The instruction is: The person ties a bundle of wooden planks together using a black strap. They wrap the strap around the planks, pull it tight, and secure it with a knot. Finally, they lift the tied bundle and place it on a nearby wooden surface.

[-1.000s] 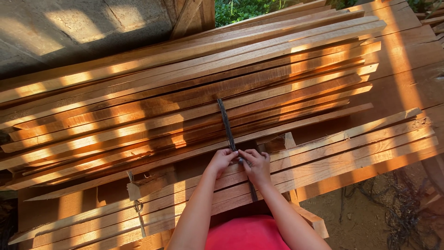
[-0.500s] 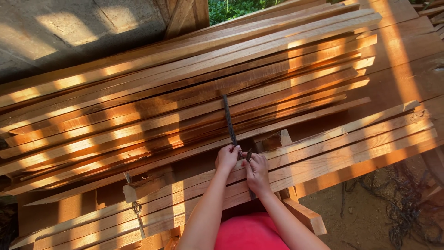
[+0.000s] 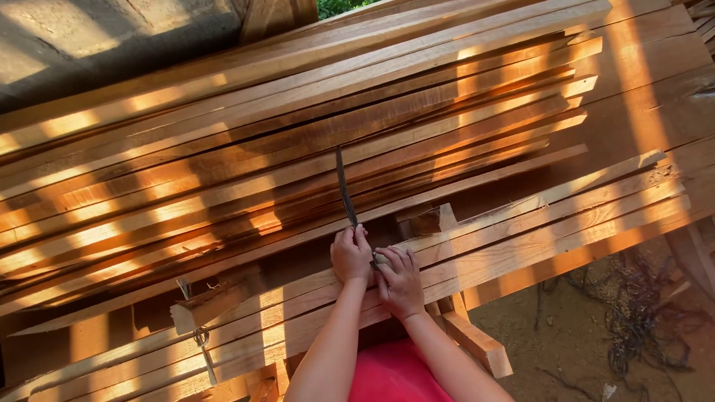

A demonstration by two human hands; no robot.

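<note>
A dark strap (image 3: 343,187) runs up over the big stack of long wooden slats (image 3: 298,134) and comes down to my hands. My left hand (image 3: 350,253) is closed around the strap's lower end, pulling it taut. My right hand (image 3: 400,279) sits just beside it on the lower bundle of slats (image 3: 536,238), fingers curled on the strap where both hands meet; the part under my fingers is hidden. Below my arms shows my red top (image 3: 391,372).
A second tie (image 3: 201,339) binds the lower bundle at the left. A wooden support block (image 3: 477,346) juts out under the bundle at right. Bare dirt with tangled dark cords (image 3: 633,327) lies at lower right. A concrete wall (image 3: 89,37) stands at upper left.
My hands have shifted slightly left and up on the strap, and my left hand has closed more tightly around it. The view has tilted a little lower.
</note>
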